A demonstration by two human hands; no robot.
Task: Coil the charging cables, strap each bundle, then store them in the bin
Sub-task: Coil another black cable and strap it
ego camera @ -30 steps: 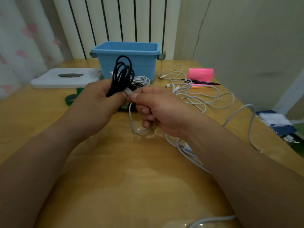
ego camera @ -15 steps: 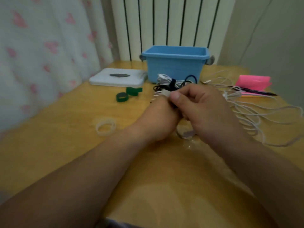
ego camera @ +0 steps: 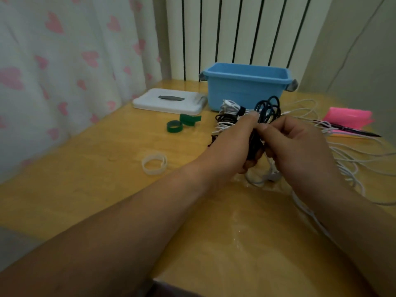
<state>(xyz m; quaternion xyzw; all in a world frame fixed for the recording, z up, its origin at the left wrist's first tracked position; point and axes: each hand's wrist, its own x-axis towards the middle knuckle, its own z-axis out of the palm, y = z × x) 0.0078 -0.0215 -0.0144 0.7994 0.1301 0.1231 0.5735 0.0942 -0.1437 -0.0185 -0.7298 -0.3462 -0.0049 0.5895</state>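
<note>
Wooden table (ego camera: 107, 189) set against a heart-print curtain (ego camera: 53, 71) and a ribbed white radiator (ego camera: 235, 33); your two forearms reach in from the near edge and meet above the table's middle.

Your left hand (ego camera: 231, 146) grips the black cable coil (ego camera: 267, 110) in a closed fist, with the loops standing up above the thumb; your right hand (ego camera: 300, 151) has its fingers curled, thumb and forefinger pinching the same coil just beside the left thumb; what lies between those fingertips is too blurred to tell.

Below your right hand a white cable end (ego camera: 272, 176) hangs down to the table.

Just behind your hands lies a strapped white bundle (ego camera: 231, 108), with dark cable beside it, in front of the blue bin (ego camera: 246, 88); the bin stands upright near the radiator.

To the right, loose white cables (ego camera: 353, 159) sprawl across the table, reaching a pink case (ego camera: 349, 116) and a pen (ego camera: 351, 130).

To the left lie two green straps (ego camera: 174, 126), a pale strap loop (ego camera: 154, 163) nearer you, and a flat white lid (ego camera: 169, 101) beside the bin.
</note>
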